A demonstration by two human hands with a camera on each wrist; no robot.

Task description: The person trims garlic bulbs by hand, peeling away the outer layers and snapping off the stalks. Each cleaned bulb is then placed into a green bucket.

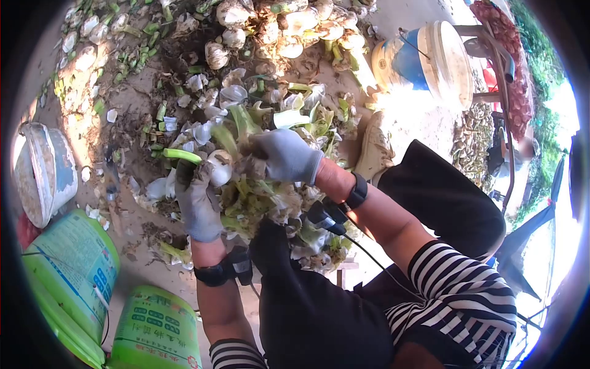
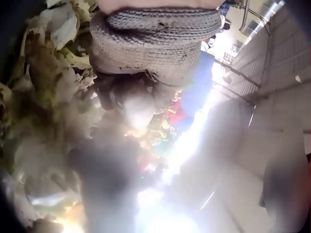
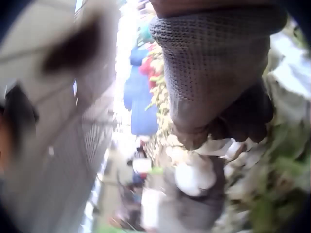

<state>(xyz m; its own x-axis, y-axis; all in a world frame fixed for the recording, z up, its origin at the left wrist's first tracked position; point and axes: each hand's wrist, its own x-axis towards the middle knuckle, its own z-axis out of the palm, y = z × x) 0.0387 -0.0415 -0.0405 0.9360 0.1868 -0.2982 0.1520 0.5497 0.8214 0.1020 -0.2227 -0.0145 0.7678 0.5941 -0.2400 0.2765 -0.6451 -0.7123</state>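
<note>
Between the two gloved hands is a white garlic bulb [image 1: 220, 168], with a cut green stem stub [image 1: 182, 155] beside it. The left hand [image 1: 199, 203] grips the bulb, its fingers curled at the bulb's left side. Just to the right, the right hand [image 1: 286, 155] has curled fingers pinching leafy, dirty matter next to the bulb. In the right wrist view the bulb [image 3: 195, 175] shows below the right hand [image 3: 214, 82]. The left wrist view has the left hand [image 2: 146, 53] over a blurred pale bulb [image 2: 138, 109].
Peeled leaves and stalks [image 1: 246, 200] lie heaped under the hands. Garlic bulbs [image 1: 295, 24] are piled at the top. Green buckets [image 1: 153, 329] stand at lower left, a white-and-blue bucket [image 1: 49, 172] at left, another bucket [image 1: 452, 64] at upper right.
</note>
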